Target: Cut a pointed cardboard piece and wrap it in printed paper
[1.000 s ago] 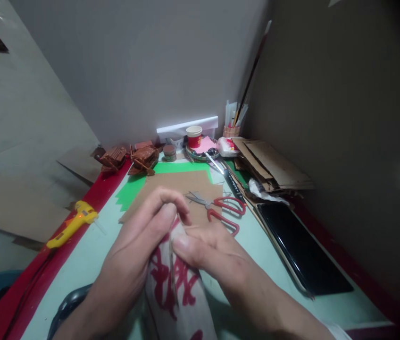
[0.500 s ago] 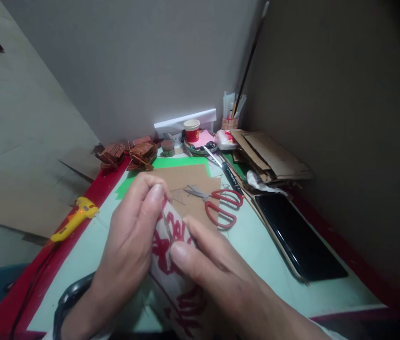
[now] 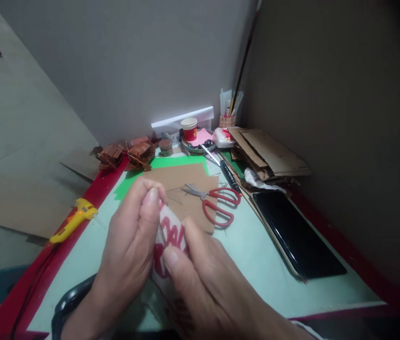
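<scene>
Between both hands is a white piece with red lettering [image 3: 172,231], perhaps cardboard or stiff paper, folded or split along a seam. My left hand [image 3: 132,236] is closed on its upper left edge, thumb on top. Gripping the right side, my right hand [image 3: 203,269] presses its thumb near the seam. The piece's lower part is mostly hidden behind the right hand. Just beyond the hands, red-handled scissors [image 3: 214,198] lie with blades slightly apart on a brown cardboard sheet [image 3: 182,177], which overlaps green paper [image 3: 175,163].
At left lies a yellow glue gun [image 3: 76,219]. A black phone [image 3: 295,236] rests at right, below stacked cardboard [image 3: 274,151]. Along the back are brown model pieces [image 3: 139,153], a red paper cup [image 3: 189,130], a craft knife [image 3: 228,174] and a holder with sticks [image 3: 227,120].
My right hand has shifted slightly left and its thumb has moved closer to my left hand. The white piece has turned a little, so less of its lower lettering shows.
</scene>
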`<state>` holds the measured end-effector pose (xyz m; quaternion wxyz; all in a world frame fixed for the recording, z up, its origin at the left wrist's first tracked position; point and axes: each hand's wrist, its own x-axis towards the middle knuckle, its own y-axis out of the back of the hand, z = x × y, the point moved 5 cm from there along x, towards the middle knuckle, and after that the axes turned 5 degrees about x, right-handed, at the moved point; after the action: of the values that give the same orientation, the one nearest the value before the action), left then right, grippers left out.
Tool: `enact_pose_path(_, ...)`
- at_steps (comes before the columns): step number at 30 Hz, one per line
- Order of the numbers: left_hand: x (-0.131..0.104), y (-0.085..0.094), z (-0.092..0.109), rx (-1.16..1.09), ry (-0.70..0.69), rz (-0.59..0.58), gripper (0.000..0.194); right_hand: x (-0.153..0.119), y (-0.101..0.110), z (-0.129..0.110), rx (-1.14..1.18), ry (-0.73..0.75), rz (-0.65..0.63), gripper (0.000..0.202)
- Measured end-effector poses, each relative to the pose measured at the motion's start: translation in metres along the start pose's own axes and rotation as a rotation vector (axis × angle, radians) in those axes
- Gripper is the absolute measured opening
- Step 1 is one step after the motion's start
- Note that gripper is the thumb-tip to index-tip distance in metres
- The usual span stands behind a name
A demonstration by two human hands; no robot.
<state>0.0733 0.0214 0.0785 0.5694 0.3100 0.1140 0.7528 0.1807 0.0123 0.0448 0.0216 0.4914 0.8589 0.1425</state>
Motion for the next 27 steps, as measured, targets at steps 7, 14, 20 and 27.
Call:
enact_pose_path(7, -0.002, 0.003, -0.001, 0.025, -0.032, 0.017, 0.026, -0.004, -0.007, 0.004, 0.002, 0.02, 0.121, 0.009)
enact_pose_path(14, 0.001, 0.001, -0.004, 0.024, -0.06, 0.007, 0.026, -0.003, -0.004, -0.003, -0.017, -0.06, 0.038, 0.015)
enact_pose_path(20, 0.002, 0.001, -0.006, 0.016, -0.113, -0.006, 0.025, -0.003, 0.001, -0.001, 0.063, -0.105, -0.076, 0.015)
enact_pose_path(27, 0.002, 0.006, -0.016, -0.533, 0.229, -0.015, 0.016, -0.009, 0.016, 0.009, 0.577, -0.079, -0.016, 0.025)
